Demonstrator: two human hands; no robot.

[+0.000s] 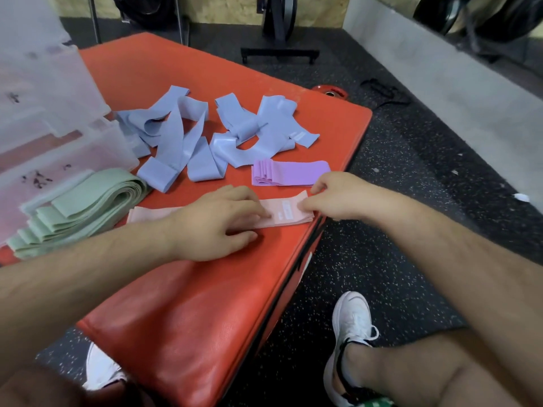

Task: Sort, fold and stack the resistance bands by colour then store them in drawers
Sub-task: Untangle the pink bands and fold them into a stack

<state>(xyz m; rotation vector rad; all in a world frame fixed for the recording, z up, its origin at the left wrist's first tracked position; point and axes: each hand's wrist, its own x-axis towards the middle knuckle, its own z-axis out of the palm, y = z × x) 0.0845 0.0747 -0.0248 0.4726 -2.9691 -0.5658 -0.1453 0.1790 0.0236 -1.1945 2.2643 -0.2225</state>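
Note:
A folded pink band (286, 214) lies flat near the right edge of the orange mat (182, 304). My left hand (219, 221) presses on its middle with straight fingers. My right hand (329, 195) pinches the band's right end between thumb and fingers. Just beyond lies a folded purple band stack (289, 172). A loose heap of blue bands (205, 133) is spread across the mat further back. A stack of folded green bands (79, 207) sits at the left, next to the translucent plastic drawer unit (44, 113), whose drawers stand pulled out.
The mat lies on a dark speckled rubber floor (382, 259). My two white shoes (351, 324) rest on the floor on either side of the mat's near corner. A black equipment stand (279, 51) and a red weight plate (330, 91) lie beyond the mat.

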